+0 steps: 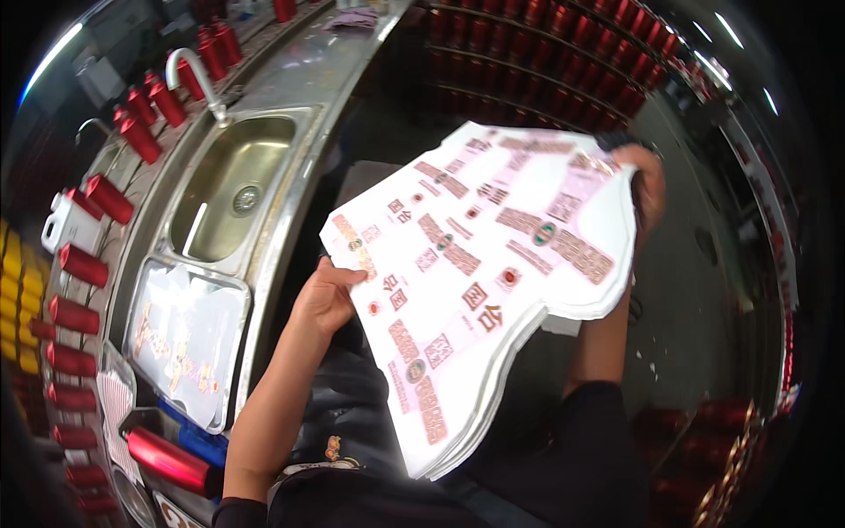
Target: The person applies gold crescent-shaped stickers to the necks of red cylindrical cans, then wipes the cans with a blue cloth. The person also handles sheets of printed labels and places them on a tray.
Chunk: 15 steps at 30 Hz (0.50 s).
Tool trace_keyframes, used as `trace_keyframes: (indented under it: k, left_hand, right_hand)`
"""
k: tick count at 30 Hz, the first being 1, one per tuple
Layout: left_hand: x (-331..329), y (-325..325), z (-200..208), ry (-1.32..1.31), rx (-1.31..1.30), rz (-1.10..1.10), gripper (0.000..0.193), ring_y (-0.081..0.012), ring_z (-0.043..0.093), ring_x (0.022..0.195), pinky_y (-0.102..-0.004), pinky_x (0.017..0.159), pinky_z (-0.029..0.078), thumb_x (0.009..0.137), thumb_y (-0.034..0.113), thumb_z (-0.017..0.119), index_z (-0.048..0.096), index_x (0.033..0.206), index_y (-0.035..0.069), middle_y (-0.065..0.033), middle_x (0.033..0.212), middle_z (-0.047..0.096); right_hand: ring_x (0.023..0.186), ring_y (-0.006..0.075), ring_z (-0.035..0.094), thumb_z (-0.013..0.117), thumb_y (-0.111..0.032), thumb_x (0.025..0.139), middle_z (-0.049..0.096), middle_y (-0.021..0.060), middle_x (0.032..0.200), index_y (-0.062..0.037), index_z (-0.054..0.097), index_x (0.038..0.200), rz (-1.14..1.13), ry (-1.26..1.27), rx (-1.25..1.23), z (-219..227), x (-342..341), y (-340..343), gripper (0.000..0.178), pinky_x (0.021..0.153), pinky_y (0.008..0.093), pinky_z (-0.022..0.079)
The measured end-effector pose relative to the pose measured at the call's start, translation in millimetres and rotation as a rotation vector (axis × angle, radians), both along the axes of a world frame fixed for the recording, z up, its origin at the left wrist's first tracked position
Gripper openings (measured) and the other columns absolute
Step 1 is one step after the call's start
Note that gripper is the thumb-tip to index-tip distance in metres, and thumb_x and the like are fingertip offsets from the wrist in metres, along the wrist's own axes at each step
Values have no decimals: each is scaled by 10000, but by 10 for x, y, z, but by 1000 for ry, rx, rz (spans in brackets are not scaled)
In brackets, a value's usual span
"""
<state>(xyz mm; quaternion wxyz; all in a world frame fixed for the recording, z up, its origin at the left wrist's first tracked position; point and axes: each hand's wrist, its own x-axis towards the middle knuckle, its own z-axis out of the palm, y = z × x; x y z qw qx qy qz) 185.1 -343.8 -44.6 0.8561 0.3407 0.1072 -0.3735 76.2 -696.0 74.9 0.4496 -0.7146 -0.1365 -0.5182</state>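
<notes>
A thick stack of white printed sheets (480,264) spans the space between my two hands, tilted and bent, with pink, brown and green label designs on its top sheet. My left hand (324,295) pinches the left edge, thumb on top. At the far right corner, my right hand (644,180) is closed round the edge; most of its fingers are hidden under the sheets. A small dark thing by the right fingers is too unclear to name. The lower edge fans out into many layers above my lap.
To the left runs a metal counter with a sink (231,224) and white faucet (195,77). Nearer stands a shallow tray (189,308) holding loose printed pieces. Red bottles (75,314) line the counter's far side. Shelves of red bottles (537,48) rise ahead. A red cylinder (172,459) lies lower left.
</notes>
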Motion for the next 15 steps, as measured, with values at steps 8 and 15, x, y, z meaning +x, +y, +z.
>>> trace_keyframes:
  k: [8,15]
  left_hand:
    - [228,431,283,-347,-13,388,735,-364,582,1219,-512,1015,510,709,-240,564,351,1343,66,-181,1321,545]
    - [301,1143,204,-472,169,633,659,-327,623,1141,-428,942,563,736,-222,510,351,1309,62,-169,1311,527]
  right_hand:
    - [699,158,559,476,-407,979,665,117,1113,-73,469,1399,536,206,809,-1101,92,464,536,652,286,490]
    - [397,131,422,310,-700,965,695,115,1104,-77,411,1454,1368,585,1166,-1738,314,1146,799,429,234,363]
